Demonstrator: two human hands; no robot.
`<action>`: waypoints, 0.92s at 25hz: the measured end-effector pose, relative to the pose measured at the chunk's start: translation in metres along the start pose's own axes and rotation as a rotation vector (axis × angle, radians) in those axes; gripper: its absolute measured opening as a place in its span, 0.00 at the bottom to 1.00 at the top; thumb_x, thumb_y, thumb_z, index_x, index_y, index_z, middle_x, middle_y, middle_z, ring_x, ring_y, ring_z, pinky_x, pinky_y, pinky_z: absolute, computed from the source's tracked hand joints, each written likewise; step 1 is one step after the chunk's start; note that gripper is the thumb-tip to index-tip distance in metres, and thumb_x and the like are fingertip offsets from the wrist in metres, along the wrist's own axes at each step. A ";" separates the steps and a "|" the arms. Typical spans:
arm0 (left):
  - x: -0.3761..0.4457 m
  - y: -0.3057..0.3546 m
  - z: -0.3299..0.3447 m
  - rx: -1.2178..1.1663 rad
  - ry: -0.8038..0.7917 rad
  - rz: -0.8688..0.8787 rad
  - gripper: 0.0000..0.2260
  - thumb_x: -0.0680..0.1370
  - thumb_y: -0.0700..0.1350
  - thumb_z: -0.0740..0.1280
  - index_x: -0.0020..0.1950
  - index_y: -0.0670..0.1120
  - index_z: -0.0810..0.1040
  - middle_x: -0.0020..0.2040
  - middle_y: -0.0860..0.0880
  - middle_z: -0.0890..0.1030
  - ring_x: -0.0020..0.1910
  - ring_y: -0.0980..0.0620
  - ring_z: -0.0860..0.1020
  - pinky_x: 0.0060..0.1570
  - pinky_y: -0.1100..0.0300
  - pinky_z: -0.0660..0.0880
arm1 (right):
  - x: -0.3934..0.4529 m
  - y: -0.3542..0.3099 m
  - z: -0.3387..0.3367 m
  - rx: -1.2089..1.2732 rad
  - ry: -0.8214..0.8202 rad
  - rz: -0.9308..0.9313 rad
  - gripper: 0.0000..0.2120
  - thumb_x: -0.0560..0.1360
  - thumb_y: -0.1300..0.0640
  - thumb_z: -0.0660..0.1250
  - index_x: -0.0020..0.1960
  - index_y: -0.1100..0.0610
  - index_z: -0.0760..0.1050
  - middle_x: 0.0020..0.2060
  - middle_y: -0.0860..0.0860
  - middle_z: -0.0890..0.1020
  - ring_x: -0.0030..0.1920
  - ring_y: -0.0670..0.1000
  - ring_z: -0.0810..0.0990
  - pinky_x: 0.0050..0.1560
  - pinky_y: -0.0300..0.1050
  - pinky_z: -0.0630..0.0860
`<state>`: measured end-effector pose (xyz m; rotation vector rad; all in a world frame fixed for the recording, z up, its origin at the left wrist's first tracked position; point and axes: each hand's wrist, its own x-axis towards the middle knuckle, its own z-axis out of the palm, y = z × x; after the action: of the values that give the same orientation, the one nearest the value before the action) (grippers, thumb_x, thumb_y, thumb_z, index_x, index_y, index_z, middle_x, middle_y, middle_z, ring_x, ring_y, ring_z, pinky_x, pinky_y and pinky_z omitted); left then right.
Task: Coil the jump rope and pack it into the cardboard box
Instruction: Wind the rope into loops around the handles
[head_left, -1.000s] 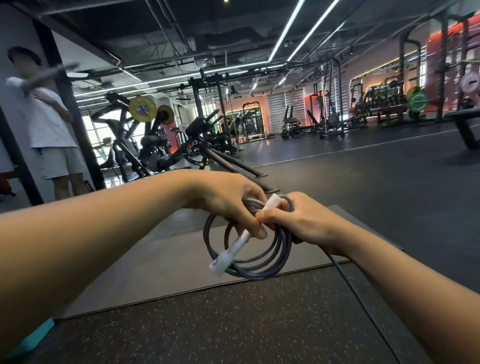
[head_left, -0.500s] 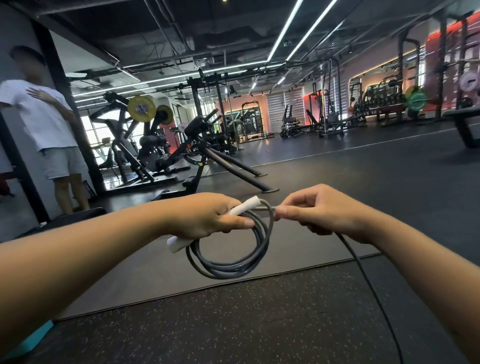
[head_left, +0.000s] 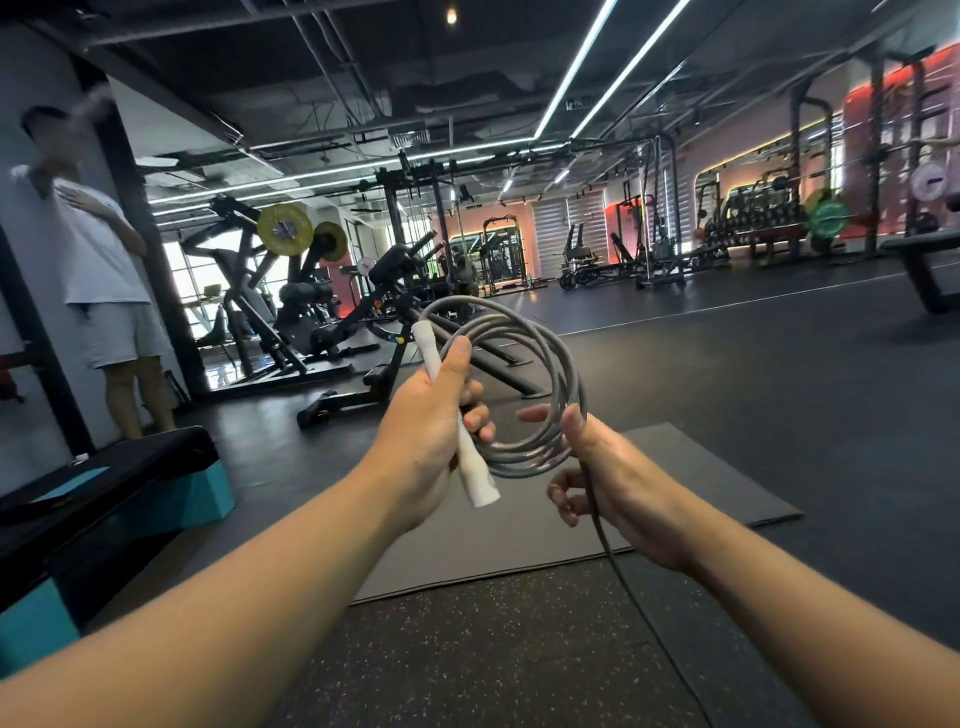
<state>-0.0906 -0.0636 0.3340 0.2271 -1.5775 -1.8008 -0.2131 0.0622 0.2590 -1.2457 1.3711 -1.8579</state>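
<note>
Gripping the white handle (head_left: 457, 415) with the grey jump rope (head_left: 524, 374) coils, the left hand (head_left: 431, 436) has fingers curled tight around both. The right hand (head_left: 608, 478) is loosely spread beside the loops, the free strand running across its palm, apparently unpinched.

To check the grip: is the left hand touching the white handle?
Touching. The head view shows the left hand wrapped around the white handle.
</note>
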 end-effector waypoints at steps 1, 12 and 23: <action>-0.001 -0.002 0.008 -0.059 0.065 0.005 0.13 0.83 0.53 0.64 0.45 0.46 0.67 0.30 0.53 0.65 0.24 0.55 0.64 0.28 0.60 0.69 | 0.000 0.003 0.008 0.057 0.004 -0.001 0.40 0.63 0.23 0.68 0.66 0.47 0.78 0.55 0.64 0.78 0.32 0.49 0.73 0.32 0.45 0.70; -0.015 -0.024 0.037 -0.001 0.507 0.098 0.18 0.85 0.58 0.57 0.47 0.46 0.75 0.33 0.53 0.77 0.27 0.57 0.78 0.36 0.58 0.74 | -0.004 -0.011 0.051 0.141 0.224 -0.020 0.21 0.79 0.40 0.66 0.59 0.57 0.79 0.37 0.56 0.83 0.21 0.53 0.72 0.20 0.39 0.65; -0.019 -0.025 -0.006 0.144 0.275 0.021 0.16 0.76 0.50 0.74 0.58 0.41 0.80 0.52 0.42 0.88 0.48 0.48 0.84 0.52 0.46 0.83 | 0.010 -0.013 0.038 -0.098 0.427 -0.007 0.10 0.82 0.52 0.66 0.44 0.57 0.75 0.23 0.54 0.77 0.16 0.47 0.65 0.21 0.35 0.60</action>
<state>-0.0833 -0.0575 0.3038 0.5019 -1.5056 -1.5648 -0.1822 0.0415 0.2771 -0.9270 1.6937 -2.1696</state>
